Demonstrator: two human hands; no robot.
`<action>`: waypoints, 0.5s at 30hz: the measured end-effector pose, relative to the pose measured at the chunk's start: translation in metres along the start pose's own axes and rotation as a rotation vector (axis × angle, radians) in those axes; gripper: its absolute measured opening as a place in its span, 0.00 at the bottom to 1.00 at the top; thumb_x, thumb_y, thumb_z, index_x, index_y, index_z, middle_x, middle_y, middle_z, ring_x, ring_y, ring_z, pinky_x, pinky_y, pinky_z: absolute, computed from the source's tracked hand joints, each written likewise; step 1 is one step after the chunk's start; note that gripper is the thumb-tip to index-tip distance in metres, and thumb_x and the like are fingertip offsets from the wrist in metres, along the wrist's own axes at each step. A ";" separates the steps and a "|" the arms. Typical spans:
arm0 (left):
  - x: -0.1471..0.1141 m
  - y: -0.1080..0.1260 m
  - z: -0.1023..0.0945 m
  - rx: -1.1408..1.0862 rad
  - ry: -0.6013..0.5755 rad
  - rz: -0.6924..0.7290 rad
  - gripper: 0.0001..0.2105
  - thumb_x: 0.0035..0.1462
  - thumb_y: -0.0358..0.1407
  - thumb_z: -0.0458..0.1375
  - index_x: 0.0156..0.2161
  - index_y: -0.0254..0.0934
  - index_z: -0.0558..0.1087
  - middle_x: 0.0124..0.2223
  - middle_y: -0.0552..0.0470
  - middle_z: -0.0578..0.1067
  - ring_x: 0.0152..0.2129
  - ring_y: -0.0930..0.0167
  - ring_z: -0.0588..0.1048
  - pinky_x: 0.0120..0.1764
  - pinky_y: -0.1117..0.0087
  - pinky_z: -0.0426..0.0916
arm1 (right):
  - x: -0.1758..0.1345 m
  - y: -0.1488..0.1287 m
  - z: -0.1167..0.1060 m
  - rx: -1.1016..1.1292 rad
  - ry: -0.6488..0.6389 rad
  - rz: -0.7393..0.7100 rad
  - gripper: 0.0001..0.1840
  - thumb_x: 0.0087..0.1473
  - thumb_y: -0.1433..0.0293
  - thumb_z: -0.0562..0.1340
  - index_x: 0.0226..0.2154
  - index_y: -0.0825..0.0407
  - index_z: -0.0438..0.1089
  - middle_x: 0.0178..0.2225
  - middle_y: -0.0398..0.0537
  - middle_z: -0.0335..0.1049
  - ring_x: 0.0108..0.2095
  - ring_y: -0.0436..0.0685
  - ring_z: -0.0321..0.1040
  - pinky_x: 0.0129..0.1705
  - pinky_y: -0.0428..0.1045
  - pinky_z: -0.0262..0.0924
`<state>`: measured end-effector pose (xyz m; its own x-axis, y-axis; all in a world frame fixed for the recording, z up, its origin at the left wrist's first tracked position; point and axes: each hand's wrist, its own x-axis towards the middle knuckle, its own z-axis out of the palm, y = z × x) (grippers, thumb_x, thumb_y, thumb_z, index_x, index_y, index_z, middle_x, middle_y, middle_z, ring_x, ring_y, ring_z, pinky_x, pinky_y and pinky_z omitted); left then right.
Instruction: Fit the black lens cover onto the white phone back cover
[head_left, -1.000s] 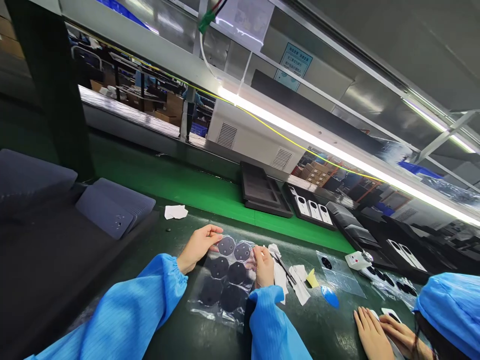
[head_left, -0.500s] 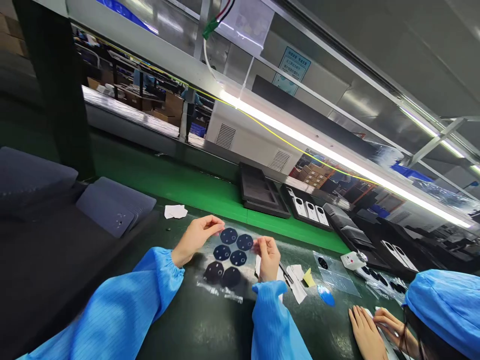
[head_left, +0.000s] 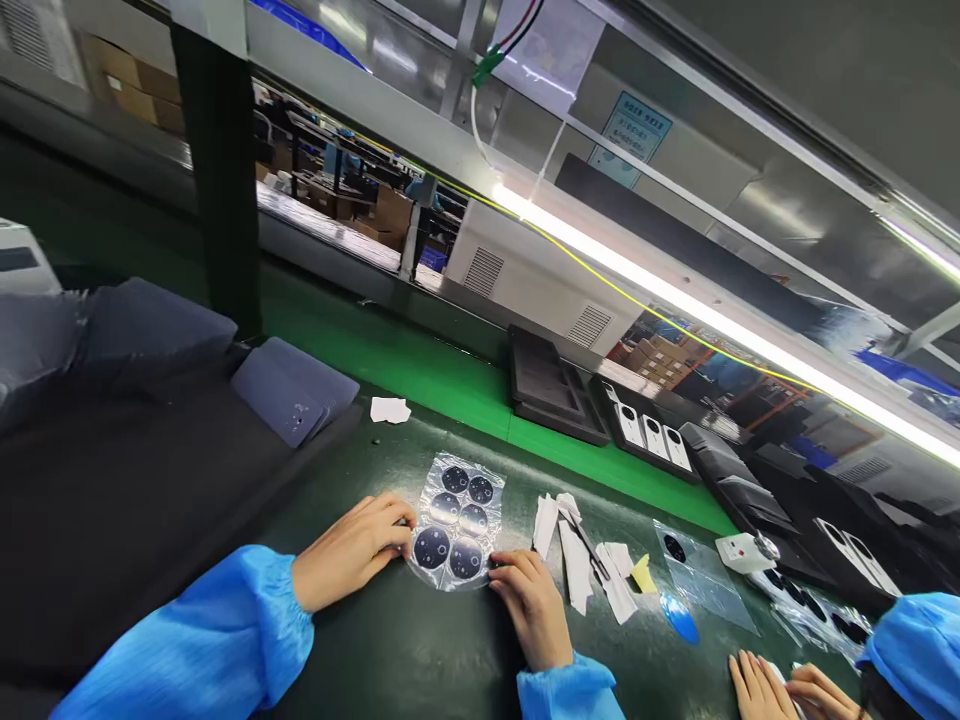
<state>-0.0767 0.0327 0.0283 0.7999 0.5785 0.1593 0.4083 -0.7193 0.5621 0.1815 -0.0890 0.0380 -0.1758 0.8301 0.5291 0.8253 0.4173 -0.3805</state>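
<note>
A clear plastic sheet (head_left: 490, 493) with several round black discs (head_left: 480, 489) in two columns lies on the dark green bench. The discs have small holes and catch the lamp's glare. At the sheet's lower left edge, my left hand (head_left: 358, 545) has thumb and fingers closed on the film. My right hand (head_left: 529, 598) pinches the lower right edge with its fingertips. To the right of the sheet lie torn white paper strips (head_left: 576, 565), with dark tweezers (head_left: 589, 545) across them.
Grey-blue panels (head_left: 289, 390) stand stacked at left near a white paper scrap (head_left: 390, 410). Black trays (head_left: 551, 385), one holding white phone-shaped parts (head_left: 654, 440), line the back. At right are a yellow scrap (head_left: 642, 574), a blue disc (head_left: 679, 617) and a co-worker's hands (head_left: 761, 685).
Both hands have moved down toward me, from the sheet's upper corners to its lower edges. The sheet now lies flatter, and the view has swung left.
</note>
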 end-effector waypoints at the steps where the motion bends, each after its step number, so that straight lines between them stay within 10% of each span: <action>1: 0.003 0.001 -0.004 -0.003 -0.005 -0.008 0.14 0.57 0.23 0.49 0.36 0.43 0.74 0.46 0.56 0.74 0.47 0.70 0.69 0.48 0.69 0.63 | 0.000 0.001 -0.002 -0.009 -0.050 0.019 0.10 0.61 0.64 0.57 0.32 0.47 0.74 0.36 0.44 0.76 0.38 0.55 0.72 0.39 0.48 0.66; 7: 0.060 -0.004 -0.025 0.078 0.096 -0.271 0.10 0.62 0.29 0.50 0.45 0.31 0.71 0.44 0.46 0.73 0.44 0.66 0.70 0.49 0.63 0.65 | 0.038 0.010 -0.008 -0.039 -0.186 0.197 0.11 0.61 0.66 0.55 0.38 0.51 0.72 0.40 0.50 0.74 0.42 0.54 0.71 0.40 0.47 0.67; 15: 0.124 -0.023 -0.011 0.167 0.155 -0.487 0.09 0.62 0.36 0.55 0.37 0.31 0.72 0.41 0.48 0.73 0.43 0.67 0.72 0.48 0.58 0.66 | 0.116 0.034 0.038 -0.102 -0.293 0.347 0.07 0.56 0.69 0.62 0.37 0.55 0.72 0.35 0.47 0.72 0.35 0.52 0.70 0.38 0.49 0.66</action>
<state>0.0080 0.1250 0.0444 0.4313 0.9014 0.0374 0.7906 -0.3976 0.4657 0.1688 0.0357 0.0578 -0.0126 0.9899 0.1414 0.9081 0.0705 -0.4128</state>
